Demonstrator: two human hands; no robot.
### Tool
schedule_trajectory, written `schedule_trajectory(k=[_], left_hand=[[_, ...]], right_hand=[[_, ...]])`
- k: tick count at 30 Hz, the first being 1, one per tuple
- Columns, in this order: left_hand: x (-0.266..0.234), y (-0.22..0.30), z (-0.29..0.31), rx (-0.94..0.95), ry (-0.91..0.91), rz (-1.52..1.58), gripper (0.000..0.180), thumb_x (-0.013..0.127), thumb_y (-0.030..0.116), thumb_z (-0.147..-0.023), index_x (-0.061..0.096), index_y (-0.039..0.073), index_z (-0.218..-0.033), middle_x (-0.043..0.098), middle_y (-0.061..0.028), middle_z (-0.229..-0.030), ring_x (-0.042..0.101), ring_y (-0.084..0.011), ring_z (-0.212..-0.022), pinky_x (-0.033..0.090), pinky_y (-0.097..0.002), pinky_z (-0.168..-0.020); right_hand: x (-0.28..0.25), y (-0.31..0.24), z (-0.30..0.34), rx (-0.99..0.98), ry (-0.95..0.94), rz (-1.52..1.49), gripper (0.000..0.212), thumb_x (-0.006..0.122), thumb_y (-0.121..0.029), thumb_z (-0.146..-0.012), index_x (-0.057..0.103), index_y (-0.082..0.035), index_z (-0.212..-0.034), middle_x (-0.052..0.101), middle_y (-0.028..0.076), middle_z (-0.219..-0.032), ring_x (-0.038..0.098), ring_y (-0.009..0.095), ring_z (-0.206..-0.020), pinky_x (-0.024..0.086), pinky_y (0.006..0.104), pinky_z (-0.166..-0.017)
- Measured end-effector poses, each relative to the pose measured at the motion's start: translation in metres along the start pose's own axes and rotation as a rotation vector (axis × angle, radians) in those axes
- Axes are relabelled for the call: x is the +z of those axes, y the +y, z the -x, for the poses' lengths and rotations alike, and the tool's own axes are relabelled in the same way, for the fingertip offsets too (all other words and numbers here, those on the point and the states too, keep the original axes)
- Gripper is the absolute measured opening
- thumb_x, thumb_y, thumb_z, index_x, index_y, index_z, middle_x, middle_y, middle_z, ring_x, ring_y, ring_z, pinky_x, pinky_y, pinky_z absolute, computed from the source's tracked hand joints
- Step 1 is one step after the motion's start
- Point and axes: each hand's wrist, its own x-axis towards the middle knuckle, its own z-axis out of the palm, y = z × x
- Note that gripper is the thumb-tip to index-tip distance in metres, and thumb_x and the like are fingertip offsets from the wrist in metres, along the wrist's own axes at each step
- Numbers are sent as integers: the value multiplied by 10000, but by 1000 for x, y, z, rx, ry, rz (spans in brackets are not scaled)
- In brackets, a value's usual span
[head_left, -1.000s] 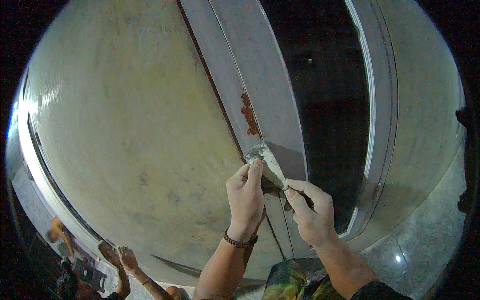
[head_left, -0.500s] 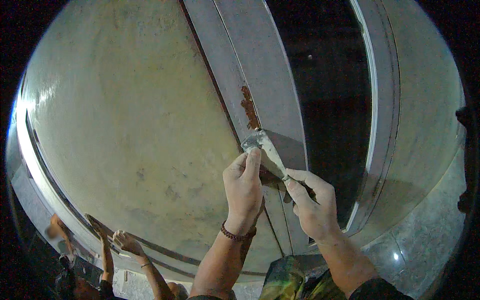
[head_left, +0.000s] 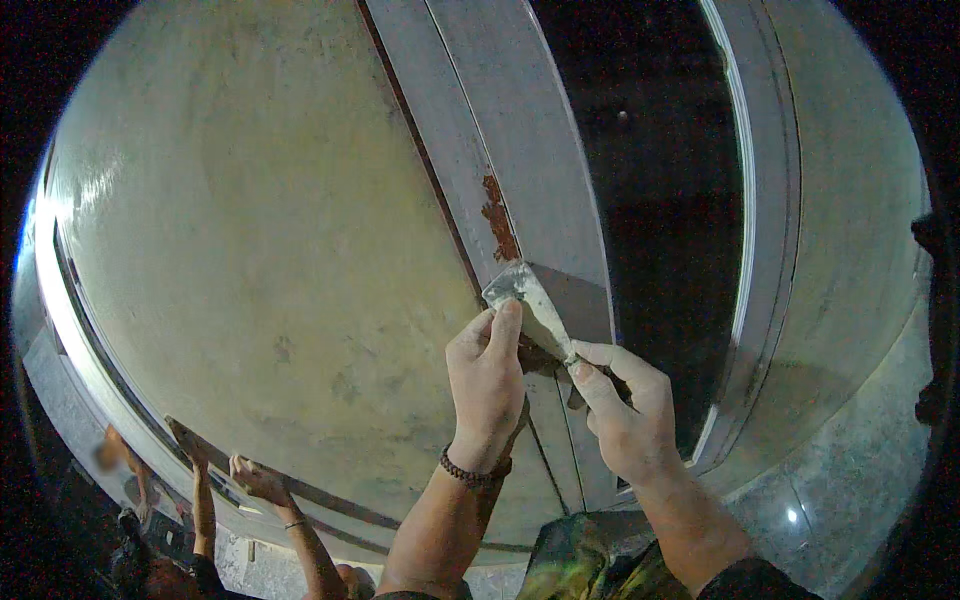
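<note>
In front of me is a putty knife (head_left: 540, 315), its flared blade smeared with whitish paste. My right hand (head_left: 632, 408) is closed round its narrow end, which points down and right. My left hand (head_left: 485, 385), wearing a beaded bracelet (head_left: 472, 472), is closed on the blade's broad end, thumb on the upper face. Just beyond the blade's edge, a rusty brown patch (head_left: 498, 220) marks the grey frame (head_left: 540, 130). Fingers under the blade are partly hidden. Pale dust coats both hands.
Left of the frame stretches a large yellowish-green wall (head_left: 270, 200); to its right is a dark opening (head_left: 660, 200) with a white edge strip (head_left: 742, 250). At lower left, another person's hands (head_left: 262, 482) are near a long flat tool (head_left: 190, 440) against the wall.
The grey paste near my left thumb looks flatter and thinner on the blade. My hands have barely moved. The other person's tool has shifted slightly up and left.
</note>
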Motion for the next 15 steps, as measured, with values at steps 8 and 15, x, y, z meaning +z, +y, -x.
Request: schedule_trajectory(k=[8,15], left_hand=[[10,4,-14,57,-52,179,355,589,271,-1077,690,-17,-895,684,-7,-829,593,-65,-754,472,-253,-672],[25,25,-8,34,42,-24,402,571,305,-1085,705,-37,-922,696,-28,-839,619,-95,-730,493,-269,-667]], right_hand=[[-3,1,-22,-49,-12,50,251,625,-133,-1029,706,47,-1185,737,92,-903,640,98,-802,528,279,-727],[-16,-20,-23,-30,-17,81,253,627,-137,-1023,706,46,-1179,731,73,-911,627,97,-824,519,282,-735]])
